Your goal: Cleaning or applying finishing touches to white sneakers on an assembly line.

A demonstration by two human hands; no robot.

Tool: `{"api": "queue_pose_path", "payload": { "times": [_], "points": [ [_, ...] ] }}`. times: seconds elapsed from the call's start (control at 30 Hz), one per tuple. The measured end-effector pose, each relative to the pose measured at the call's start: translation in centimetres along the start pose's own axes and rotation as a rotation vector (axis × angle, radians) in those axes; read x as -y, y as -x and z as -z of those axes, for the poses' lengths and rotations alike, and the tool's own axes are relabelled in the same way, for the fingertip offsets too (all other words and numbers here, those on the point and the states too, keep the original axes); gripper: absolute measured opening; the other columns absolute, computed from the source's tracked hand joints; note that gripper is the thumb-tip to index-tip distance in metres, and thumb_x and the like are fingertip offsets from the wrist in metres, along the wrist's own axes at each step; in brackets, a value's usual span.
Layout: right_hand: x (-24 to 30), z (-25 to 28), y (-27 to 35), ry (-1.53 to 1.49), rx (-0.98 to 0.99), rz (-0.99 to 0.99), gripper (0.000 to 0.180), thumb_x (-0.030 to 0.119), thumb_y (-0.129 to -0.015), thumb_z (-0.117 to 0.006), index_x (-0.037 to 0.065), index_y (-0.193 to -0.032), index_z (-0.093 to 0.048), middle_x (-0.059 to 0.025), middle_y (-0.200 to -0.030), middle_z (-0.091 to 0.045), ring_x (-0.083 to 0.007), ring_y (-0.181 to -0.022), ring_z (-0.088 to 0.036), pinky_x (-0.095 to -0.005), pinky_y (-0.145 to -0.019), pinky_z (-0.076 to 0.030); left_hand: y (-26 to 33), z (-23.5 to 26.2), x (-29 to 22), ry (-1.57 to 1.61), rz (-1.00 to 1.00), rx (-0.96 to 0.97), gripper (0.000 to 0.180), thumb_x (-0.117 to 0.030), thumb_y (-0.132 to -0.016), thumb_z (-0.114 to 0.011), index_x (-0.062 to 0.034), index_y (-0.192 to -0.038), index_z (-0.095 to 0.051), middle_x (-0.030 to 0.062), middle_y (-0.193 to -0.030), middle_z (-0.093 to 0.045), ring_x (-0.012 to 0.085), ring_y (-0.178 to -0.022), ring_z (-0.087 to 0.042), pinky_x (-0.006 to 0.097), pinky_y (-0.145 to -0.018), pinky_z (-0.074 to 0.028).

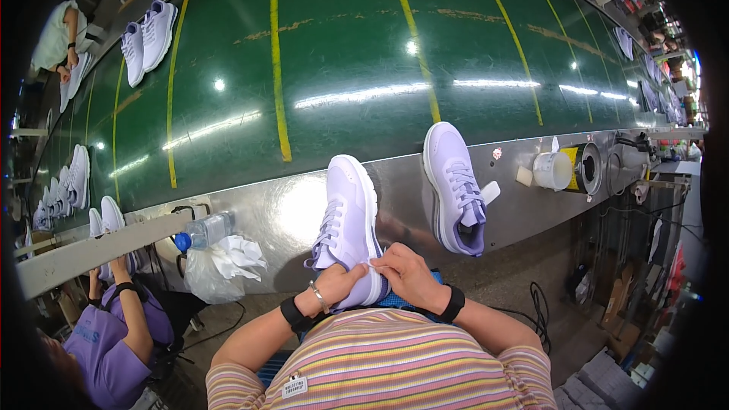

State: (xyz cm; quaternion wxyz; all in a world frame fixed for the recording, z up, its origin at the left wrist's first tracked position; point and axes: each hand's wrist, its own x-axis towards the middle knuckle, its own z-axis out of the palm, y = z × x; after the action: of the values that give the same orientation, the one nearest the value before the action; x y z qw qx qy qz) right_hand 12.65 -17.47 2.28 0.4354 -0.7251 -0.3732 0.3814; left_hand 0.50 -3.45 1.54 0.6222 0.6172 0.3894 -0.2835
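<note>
A lavender sneaker (pixel 351 220) with a white sole lies before me on the metal ledge, toe pointing away, its heel end close to my body. My left hand (pixel 338 286) grips it around the heel and collar. At the side of the sole near the heel, my right hand (pixel 412 277) has thumb and fingertips pinched together; a small whitish bit shows there, too small to name. To the right, apart from both hands, rests a second lavender sneaker (pixel 456 186), its toe on the ledge's far edge and its heel toward me.
Beyond the metal ledge (pixel 402 182) runs a green conveyor belt (pixel 342 53) with yellow lines, carrying sneaker pairs (pixel 149 42) at left. A bottle (pixel 205 231) and plastic bag (pixel 216 277) are left; a white cup (pixel 552 171) and a can (pixel 586 168) right. Other people work at left.
</note>
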Motion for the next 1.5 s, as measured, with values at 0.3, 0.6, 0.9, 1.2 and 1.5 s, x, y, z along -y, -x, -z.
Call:
{"api": "queue_pose_path", "payload": {
  "times": [0.3,0.6,0.9,1.2,1.5],
  "points": [
    [-1.1,-0.9,-2.3,0.099,-0.203,0.166,0.007,0.0,-0.076,-0.059,0.002,-0.081,-0.062,-0.0125,-0.073,-0.052,-0.0301,-0.072,-0.053,-0.0359,-0.063,-0.043,-0.2,-0.5,0.7,0.198,0.0,0.009,0.045,-0.028,-0.085,-0.056,0.0055,-0.114,-0.054,0.0133,-0.104,-0.061,0.0179,-0.093,-0.058,0.028,-0.08,-0.045],
    [0.1,1.7,0.6,-0.365,-0.135,-0.201,0.013,0.008,-0.082,-0.061,0.001,-0.093,-0.064,-0.0045,-0.084,-0.062,-0.0122,-0.074,-0.057,-0.026,-0.068,-0.046,-0.1,0.9,1.0,-0.013,-0.195,-0.248,0.052,-0.04,-0.083,-0.052,0.0099,-0.094,-0.06,0.0272,-0.084,-0.062,0.0384,-0.085,-0.061,0.038,-0.078,-0.046],
    [-4.6,-0.4,-4.7,-1.034,-0.431,-0.354,0.018,0.009,-0.086,-0.059,-0.001,-0.101,-0.058,-0.0029,-0.084,-0.059,-0.0077,-0.07,-0.055,-0.0205,-0.065,-0.046,1.6,1.9,-1.0,-0.64,-0.447,-0.344,0.059,-0.032,-0.078,-0.063,0.0076,-0.118,-0.045,0.0312,-0.102,-0.054,0.0412,-0.097,-0.054,0.041,-0.087,-0.043],
    [-7.0,-1.6,-9.3,-0.808,-0.688,-0.263,0.018,0.009,-0.084,-0.061,-0.001,-0.099,-0.061,-0.0021,-0.085,-0.061,-0.0075,-0.07,-0.053,-0.0213,-0.065,-0.045,-1.6,3.4,-6.3,-0.997,-0.453,-0.628,0.092,-0.032,-0.066,-0.073,-0.0052,-0.137,-0.021,0.0306,-0.125,-0.036,0.0444,-0.1,-0.052,0.044,-0.082,-0.047],
    [-5.7,-1.4,-15.2,-0.339,-0.747,-0.095,0.009,0.004,-0.075,-0.062,0.004,-0.084,-0.064,-0.0094,-0.077,-0.058,-0.0249,-0.075,-0.057,-0.0328,-0.068,-0.044,-3.0,7.1,-3.7,-0.734,-0.385,-0.373,0.095,-0.024,-0.065,-0.068,-0.0158,-0.142,-0.015,0.0292,-0.129,-0.035,0.046,-0.104,-0.05,0.045,-0.083,-0.047]
  ]
}}
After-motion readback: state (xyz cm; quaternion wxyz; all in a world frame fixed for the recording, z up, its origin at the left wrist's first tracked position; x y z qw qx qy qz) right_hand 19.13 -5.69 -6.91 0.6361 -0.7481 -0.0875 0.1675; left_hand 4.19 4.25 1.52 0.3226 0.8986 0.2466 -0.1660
